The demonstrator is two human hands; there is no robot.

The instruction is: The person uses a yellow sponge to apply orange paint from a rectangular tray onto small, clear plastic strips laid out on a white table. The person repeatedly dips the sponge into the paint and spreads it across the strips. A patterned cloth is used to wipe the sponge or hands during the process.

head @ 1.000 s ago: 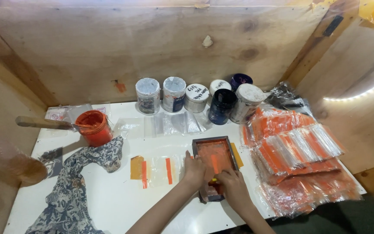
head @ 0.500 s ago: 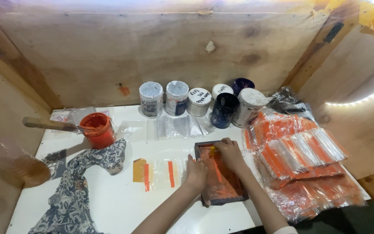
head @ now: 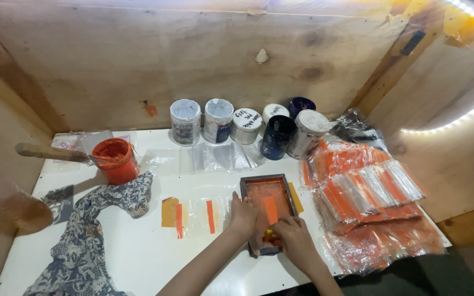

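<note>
Looking down, I see my left hand pressed flat, fingers closed, against the left rail of the small dark-framed rectangular printing screen coated in orange ink, which lies flat on the white tabletop. My right hand sits at the near end of that screen, fingers curled shut around a small squeegee with a yellow-orange tip; the blade touches the mesh. Just left of the left hand lie clear plastic pouches bearing orange stripes. Right of the right hand, a large heap of orange-printed clear plastic pouches spreads to the tabletop edge, touching the screen's right side. Beyond both hands, a row of white and dark blue cylindrical ink jars stands against the plywood wall. Far left of the hands, an open orange ink tub holds a wooden-handled stirrer, beside a crumpled blue patterned cloth.
</note>
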